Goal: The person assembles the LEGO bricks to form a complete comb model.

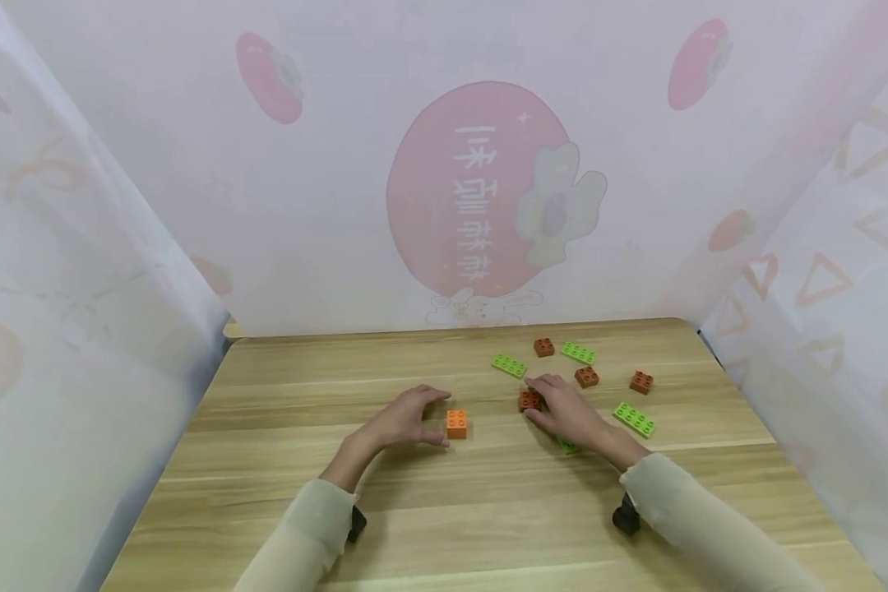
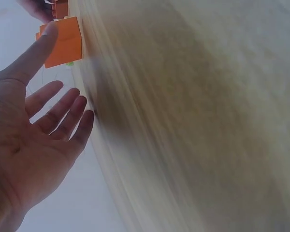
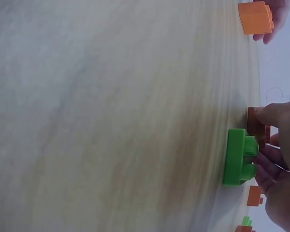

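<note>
An orange toy building brick [image 1: 455,424] stands on the wooden table. My left hand [image 1: 407,418] is just left of it, thumb and fingers spread apart around its near side with nothing held. In the left wrist view the palm shows, and the thumb overlaps the orange brick [image 2: 64,42]. To the right, my right hand [image 1: 568,415] pinches a reddish-brown brick [image 1: 529,401] between thumb and fingers, low at the tabletop. A green brick [image 3: 236,157] lies close beside that hand, partly hidden under it in the head view.
Behind and right of the right hand lie more brown bricks [image 1: 586,376] and flat green bricks [image 1: 634,419]. Another green brick [image 1: 508,365] sits farther back. A pale printed curtain [image 1: 326,205] borders the table's [image 1: 281,427] back and sides.
</note>
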A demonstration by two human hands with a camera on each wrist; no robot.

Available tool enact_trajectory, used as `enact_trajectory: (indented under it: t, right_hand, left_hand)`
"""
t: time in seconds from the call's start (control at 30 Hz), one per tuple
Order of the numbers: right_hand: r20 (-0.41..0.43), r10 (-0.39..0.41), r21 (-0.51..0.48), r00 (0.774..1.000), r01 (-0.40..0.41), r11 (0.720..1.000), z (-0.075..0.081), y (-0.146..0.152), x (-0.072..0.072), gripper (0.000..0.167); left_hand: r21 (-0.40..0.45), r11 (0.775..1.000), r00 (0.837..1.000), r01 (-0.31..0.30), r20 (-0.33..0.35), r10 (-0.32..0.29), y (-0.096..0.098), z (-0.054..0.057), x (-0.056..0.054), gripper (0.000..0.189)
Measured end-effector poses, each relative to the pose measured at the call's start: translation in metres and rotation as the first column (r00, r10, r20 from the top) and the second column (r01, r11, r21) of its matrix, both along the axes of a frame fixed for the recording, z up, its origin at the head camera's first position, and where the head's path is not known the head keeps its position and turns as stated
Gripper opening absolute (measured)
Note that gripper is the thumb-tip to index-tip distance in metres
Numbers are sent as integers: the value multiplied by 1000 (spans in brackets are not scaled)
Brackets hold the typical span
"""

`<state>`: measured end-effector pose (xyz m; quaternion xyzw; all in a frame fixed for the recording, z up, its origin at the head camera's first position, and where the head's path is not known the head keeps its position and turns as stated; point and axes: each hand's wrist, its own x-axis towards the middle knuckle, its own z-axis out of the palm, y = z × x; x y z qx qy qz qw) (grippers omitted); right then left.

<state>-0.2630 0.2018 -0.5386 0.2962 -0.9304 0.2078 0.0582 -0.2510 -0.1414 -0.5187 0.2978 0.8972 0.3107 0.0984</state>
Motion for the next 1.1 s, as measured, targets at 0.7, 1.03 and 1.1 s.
enact_trajectory:
  t: [0.7, 1.03, 1.1]
  right_hand:
    - [-14, 16, -81, 1000, -18, 997, -5, -2, -3, 43]
    - [-25, 19, -114, 1000, -22, 993, -1, -5, -3, 40]
    - [-34, 23, -128, 999, -28, 991, 0, -6, -2, 40]
  left_hand:
    - [59, 998, 1000, -4, 28, 2, 13, -1, -2, 44]
    - [70, 998, 1000, -6, 23, 4, 13, -2, -3, 34]
    - [70, 998, 1000, -11, 25, 10, 13, -2, -3, 34]
